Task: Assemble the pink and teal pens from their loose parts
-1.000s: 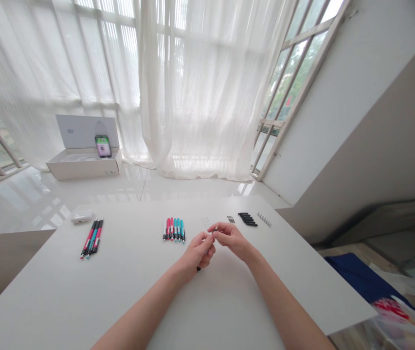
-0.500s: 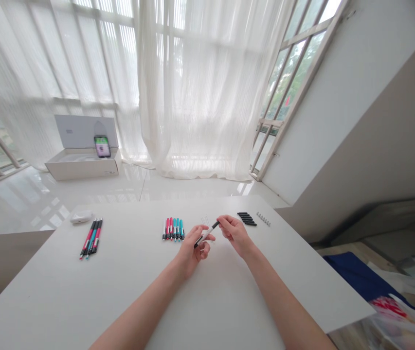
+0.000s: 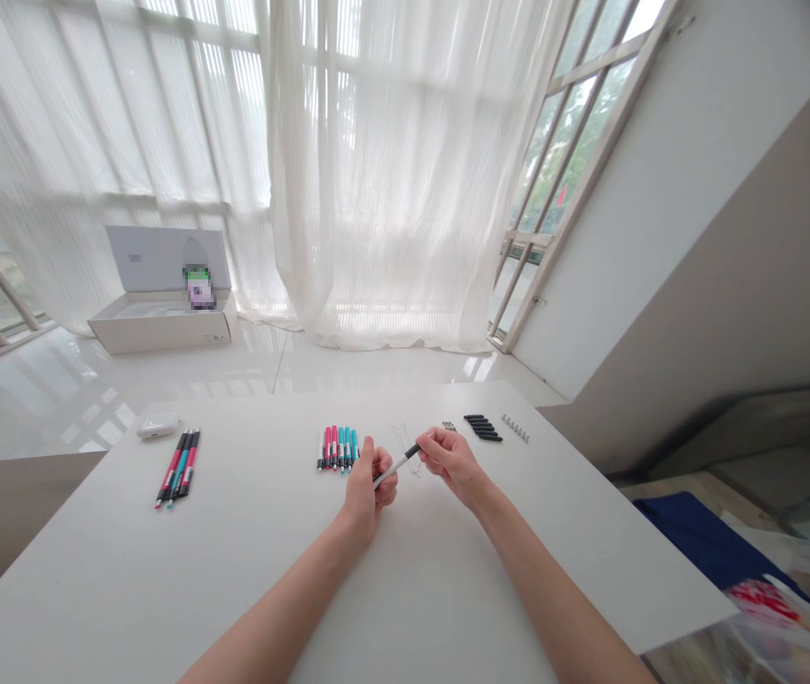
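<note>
A white pen with a black grip (image 3: 394, 466) is held slanted between both hands, above the white table. Fingers of my left hand (image 3: 367, 483) are curled round its lower, white end. At the upper end, my right hand (image 3: 449, 460) pinches the tip of the black grip. Just left of my left hand lies a row of pink and teal pen barrels (image 3: 337, 448). Thin refills (image 3: 403, 437) lie behind the pen, partly hidden by it. Beyond my right hand are small metal pieces (image 3: 449, 427), several black grips (image 3: 482, 427) and a row of springs (image 3: 515, 427).
Several assembled pens (image 3: 178, 467) lie at the left of the white table (image 3: 248, 579), near a white rounded case (image 3: 160, 427). An open white box (image 3: 166, 328) stands on the sill behind. Dark blue cloth (image 3: 689, 537) and plastic bags lie beyond the right edge.
My left hand has turned and closed its fingers round the pen. My right hand has shifted slightly down and left, bringing the small metal pieces into view.
</note>
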Motion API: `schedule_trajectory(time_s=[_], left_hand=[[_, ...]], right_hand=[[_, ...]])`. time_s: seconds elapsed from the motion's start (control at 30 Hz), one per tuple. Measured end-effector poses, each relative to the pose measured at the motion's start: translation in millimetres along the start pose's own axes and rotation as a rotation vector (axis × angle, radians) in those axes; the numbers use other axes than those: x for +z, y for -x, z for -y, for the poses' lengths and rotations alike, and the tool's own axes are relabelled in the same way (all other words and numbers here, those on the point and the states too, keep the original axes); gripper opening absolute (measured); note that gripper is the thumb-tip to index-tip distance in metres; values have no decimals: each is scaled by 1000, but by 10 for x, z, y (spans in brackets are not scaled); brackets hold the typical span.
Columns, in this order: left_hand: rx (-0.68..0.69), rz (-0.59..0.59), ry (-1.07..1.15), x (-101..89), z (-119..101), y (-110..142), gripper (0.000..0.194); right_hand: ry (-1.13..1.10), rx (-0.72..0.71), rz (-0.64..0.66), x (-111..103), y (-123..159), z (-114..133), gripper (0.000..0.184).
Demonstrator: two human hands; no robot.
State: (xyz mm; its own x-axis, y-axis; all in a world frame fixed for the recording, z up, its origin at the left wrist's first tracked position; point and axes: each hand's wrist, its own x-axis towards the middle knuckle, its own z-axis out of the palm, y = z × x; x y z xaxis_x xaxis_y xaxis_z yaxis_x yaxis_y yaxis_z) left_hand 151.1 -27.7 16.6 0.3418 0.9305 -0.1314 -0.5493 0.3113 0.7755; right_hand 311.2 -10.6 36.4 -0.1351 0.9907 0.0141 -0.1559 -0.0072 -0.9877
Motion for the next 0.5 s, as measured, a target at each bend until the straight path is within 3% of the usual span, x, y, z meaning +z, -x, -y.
schedule_trajectory(time_s=[0.27, 0.5], left_hand=[[-36, 86, -123, 37, 3, -4, 43], [-98, 209, -226, 62, -6, 42, 43]], right_hand=[[-2, -35, -136, -94, -43, 2, 36], [102, -73, -88, -163, -51, 20, 34]])
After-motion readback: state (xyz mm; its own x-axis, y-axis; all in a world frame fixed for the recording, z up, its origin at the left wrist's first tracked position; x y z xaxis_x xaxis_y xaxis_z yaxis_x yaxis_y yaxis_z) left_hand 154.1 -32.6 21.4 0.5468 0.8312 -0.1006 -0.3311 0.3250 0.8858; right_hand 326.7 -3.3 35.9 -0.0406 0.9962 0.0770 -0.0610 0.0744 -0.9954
